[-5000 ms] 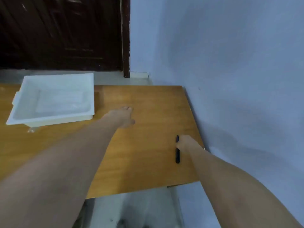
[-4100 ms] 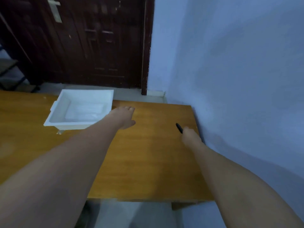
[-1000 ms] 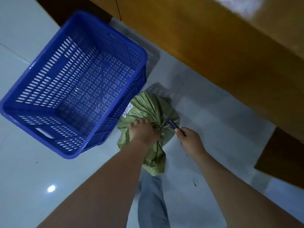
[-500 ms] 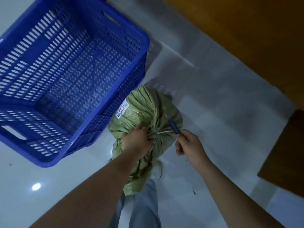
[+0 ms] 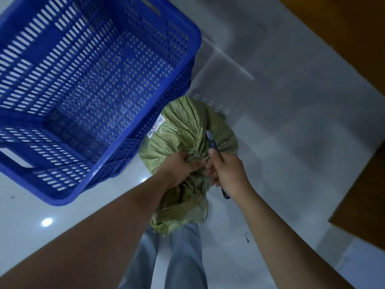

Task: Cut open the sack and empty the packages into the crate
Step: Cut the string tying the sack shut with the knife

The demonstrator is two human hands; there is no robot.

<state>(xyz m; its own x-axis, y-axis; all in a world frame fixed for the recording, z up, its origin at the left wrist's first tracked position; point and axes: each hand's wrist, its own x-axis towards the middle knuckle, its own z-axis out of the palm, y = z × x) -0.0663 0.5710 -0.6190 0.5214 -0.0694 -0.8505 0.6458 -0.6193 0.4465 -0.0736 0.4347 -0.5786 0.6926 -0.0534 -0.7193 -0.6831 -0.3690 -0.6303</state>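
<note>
Only one thing carries print: a small white label [image 5: 156, 126] stuck on the upper left side of the green woven sack [image 5: 187, 130], just beside the wall of the blue crate [image 5: 183, 59]. It shows red marks and small dark squares, but they are too small to read.

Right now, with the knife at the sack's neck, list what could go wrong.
1. The left hand grips the gathered neck of the green sack right beside the knife held in the right hand; a slip could cut those fingers.
2. The blade lies against the bulging sack; going too deep might slash the packages inside.
3. The sack stands on the floor beside the blue crate, not over it; once cut, the contents could spill onto the floor.
</note>
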